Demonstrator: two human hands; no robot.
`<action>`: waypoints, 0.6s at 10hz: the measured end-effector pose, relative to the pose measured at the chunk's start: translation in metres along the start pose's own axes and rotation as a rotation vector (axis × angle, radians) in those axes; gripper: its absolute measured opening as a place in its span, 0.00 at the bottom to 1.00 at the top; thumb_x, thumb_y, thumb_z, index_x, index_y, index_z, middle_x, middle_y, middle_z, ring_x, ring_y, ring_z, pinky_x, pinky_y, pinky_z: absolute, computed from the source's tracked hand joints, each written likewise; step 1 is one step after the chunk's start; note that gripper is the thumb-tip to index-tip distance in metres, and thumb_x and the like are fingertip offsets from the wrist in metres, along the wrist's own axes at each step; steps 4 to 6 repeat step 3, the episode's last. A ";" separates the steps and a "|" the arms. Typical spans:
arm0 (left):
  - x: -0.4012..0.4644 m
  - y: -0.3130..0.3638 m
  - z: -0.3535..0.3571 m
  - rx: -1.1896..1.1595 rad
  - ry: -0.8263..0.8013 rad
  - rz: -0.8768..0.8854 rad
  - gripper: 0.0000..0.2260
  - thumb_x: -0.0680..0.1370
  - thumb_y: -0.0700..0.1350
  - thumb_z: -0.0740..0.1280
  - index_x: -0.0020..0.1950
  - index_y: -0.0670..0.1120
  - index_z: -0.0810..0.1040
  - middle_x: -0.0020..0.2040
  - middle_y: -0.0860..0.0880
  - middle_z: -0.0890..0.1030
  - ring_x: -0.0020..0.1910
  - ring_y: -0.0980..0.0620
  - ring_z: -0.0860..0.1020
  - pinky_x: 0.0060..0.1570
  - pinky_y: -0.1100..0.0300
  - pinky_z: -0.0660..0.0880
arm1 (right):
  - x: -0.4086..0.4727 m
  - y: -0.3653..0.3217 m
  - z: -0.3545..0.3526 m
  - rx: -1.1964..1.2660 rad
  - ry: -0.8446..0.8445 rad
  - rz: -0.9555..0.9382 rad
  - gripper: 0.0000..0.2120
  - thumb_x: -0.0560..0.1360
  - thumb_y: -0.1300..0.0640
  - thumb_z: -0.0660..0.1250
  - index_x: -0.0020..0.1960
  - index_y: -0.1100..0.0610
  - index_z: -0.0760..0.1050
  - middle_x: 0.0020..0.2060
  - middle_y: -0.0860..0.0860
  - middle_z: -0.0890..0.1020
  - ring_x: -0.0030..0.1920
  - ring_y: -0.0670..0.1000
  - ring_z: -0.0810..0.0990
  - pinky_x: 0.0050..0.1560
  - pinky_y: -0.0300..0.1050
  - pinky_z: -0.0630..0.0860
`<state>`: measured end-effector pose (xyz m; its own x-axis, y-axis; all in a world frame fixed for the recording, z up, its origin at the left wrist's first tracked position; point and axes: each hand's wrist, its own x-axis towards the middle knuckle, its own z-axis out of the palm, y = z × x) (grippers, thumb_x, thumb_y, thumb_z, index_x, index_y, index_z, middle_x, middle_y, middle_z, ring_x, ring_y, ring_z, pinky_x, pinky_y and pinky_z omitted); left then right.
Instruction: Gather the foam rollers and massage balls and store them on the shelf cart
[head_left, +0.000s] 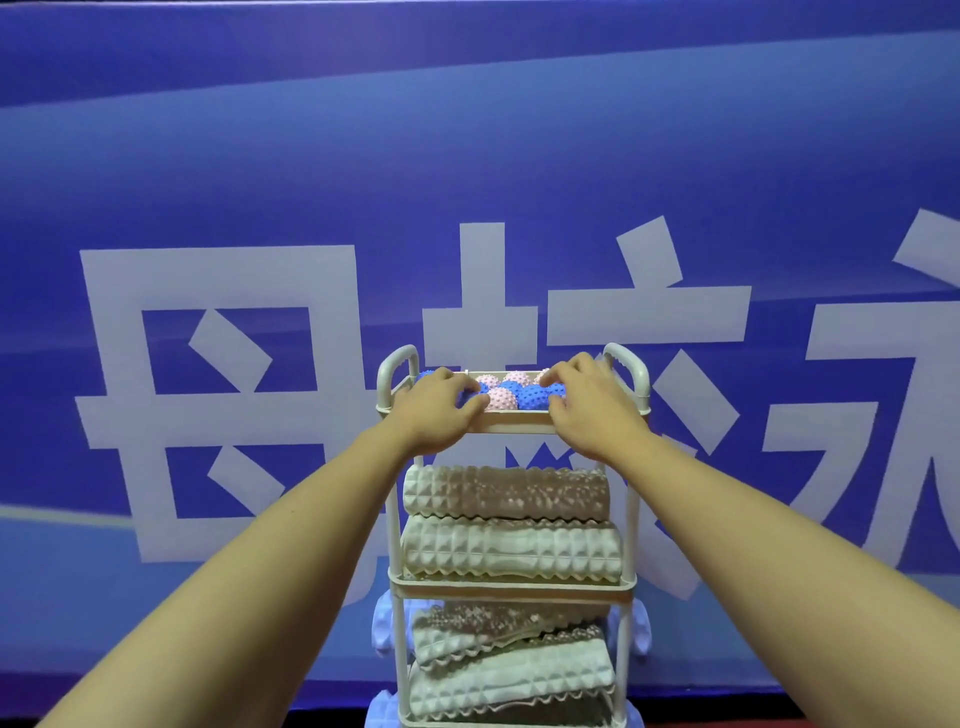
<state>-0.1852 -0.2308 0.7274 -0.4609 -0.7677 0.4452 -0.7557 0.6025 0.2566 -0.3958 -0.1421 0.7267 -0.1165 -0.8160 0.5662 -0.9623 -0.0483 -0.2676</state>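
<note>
At frame centre, the left hand (436, 410) rests with curled fingers on the shelf cart (511, 422) top tray, touching the spiky massage balls (519, 392); the right hand (589, 405) does likewise. Foam rollers (511, 525) fill the lower shelves.

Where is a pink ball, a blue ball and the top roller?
pink ball (500, 399): head view, on its bumpy top.
blue ball (534, 397): head view, on its spiky front.
top roller (506, 492): head view, middle of its ridged side.
</note>
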 end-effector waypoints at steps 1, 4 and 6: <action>-0.013 0.002 0.005 0.047 0.096 0.030 0.22 0.84 0.60 0.58 0.76 0.53 0.70 0.68 0.48 0.69 0.68 0.50 0.68 0.66 0.50 0.71 | -0.012 0.003 -0.001 0.002 0.114 0.083 0.11 0.82 0.50 0.63 0.63 0.50 0.74 0.59 0.49 0.78 0.60 0.49 0.76 0.53 0.50 0.80; -0.030 0.002 0.000 -0.047 0.118 0.031 0.24 0.85 0.59 0.57 0.78 0.51 0.67 0.73 0.48 0.72 0.70 0.46 0.72 0.67 0.48 0.74 | -0.034 0.003 -0.004 -0.012 -0.019 0.026 0.14 0.84 0.49 0.56 0.62 0.51 0.76 0.56 0.50 0.82 0.54 0.52 0.79 0.53 0.54 0.79; -0.030 0.002 0.000 -0.047 0.118 0.031 0.24 0.85 0.59 0.57 0.78 0.51 0.67 0.73 0.48 0.72 0.70 0.46 0.72 0.67 0.48 0.74 | -0.034 0.003 -0.004 -0.012 -0.019 0.026 0.14 0.84 0.49 0.56 0.62 0.51 0.76 0.56 0.50 0.82 0.54 0.52 0.79 0.53 0.54 0.79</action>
